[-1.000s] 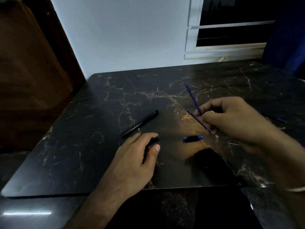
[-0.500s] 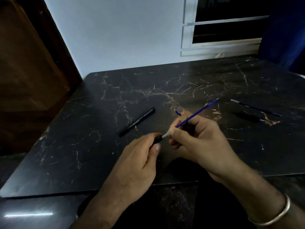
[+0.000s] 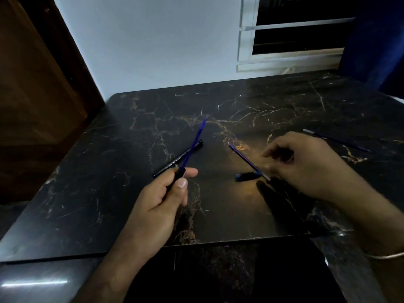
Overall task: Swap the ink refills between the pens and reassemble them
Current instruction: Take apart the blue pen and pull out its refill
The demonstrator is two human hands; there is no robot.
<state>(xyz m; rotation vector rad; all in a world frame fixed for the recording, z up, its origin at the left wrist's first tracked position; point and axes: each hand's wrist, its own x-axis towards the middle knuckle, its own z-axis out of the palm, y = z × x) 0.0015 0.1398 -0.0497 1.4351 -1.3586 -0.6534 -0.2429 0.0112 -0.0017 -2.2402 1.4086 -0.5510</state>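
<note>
My left hand point(image 3: 161, 200) grips a short black pen section point(image 3: 177, 176). A blue refill point(image 3: 195, 141) sticks out of it, slanting up and away. Just behind it a black pen barrel point(image 3: 178, 159) lies flat on the dark marble table point(image 3: 262, 110). My right hand point(image 3: 306, 165) hovers low at the right, its fingertips pinched on a second blue refill point(image 3: 243, 157) near its white end; the motion blur makes the grip hard to see. A short blue pen piece point(image 3: 247, 176) lies under that refill's near end.
Another thin dark pen part point(image 3: 336, 139) lies at the far right behind my right hand. The table's near edge point(image 3: 218, 242) runs just in front of my wrists. A wall and window stand behind the table, and a wooden panel on the left.
My hands have drawn apart. The blue refill that my right hand was pushing into the black section now stands in my left hand alone; my right hand has moved right, with the second refill.
</note>
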